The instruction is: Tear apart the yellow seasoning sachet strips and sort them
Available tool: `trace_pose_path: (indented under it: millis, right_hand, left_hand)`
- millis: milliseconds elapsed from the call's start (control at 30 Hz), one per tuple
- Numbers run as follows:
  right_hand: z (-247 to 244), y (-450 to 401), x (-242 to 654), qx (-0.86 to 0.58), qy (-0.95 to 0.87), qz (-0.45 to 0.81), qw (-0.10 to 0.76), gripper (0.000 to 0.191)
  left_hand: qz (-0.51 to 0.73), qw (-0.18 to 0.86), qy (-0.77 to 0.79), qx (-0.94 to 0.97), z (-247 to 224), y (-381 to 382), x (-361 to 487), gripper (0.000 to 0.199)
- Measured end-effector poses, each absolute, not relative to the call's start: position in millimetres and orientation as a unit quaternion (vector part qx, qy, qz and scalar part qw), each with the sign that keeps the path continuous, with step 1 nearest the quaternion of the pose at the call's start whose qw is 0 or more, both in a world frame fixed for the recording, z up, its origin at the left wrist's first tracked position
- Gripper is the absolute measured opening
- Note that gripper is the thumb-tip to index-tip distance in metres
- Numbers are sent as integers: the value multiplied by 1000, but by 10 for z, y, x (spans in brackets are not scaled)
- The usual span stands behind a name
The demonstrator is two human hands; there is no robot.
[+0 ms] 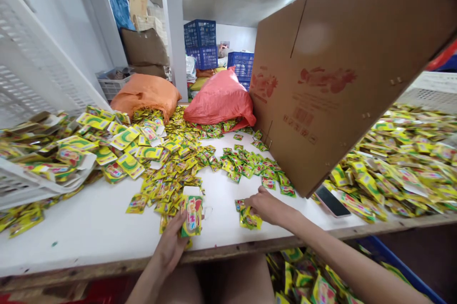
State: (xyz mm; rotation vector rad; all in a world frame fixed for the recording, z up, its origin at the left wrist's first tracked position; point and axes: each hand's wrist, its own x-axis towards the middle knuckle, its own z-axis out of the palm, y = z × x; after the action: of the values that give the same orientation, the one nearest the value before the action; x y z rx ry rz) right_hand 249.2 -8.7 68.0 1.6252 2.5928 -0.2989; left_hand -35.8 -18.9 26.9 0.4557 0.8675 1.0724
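Note:
My left hand (pixel 173 241) holds a small yellow-green box (pixel 192 216) upright near the table's front edge, its white top flap raised. To the right, my right hand (pixel 267 205) has its fingers curled down on a few small yellow-green packets (pixel 249 218) lying on the white table (pixel 221 199). Whether the fingers grip any of them is hard to make out. Beside the box lies a heap of yellow packets (pixel 167 190). Green packets (pixel 250 163) are scattered behind my right hand.
A large cardboard box (pixel 321 71) leans at the right, near a phone (pixel 332 201) and piled small boxes (pixel 403 166). More boxes (pixel 124 142) spill from a white crate (pixel 46 185) at left. Orange (pixel 146 92) and red sacks (pixel 221 97) lie behind. Packets fill a blue bin (pixel 403 266) below.

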Motion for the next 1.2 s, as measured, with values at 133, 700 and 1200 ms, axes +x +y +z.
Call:
trace_pose_path:
  millis: [133,700,1200]
  right_hand:
    - [739,-72,2437,509,853,-102,52,16]
    - [222,-737,2514,636,727,-206,-154,30]
    - [561,-248,1603,535,558,-252,-582,14]
  left_hand:
    - [480,765,385,190,264,-222,-289,24]
    - [445,785,371,221,205,-252,-153,26]
    - [341,704,374,498,131,-202,162,32]
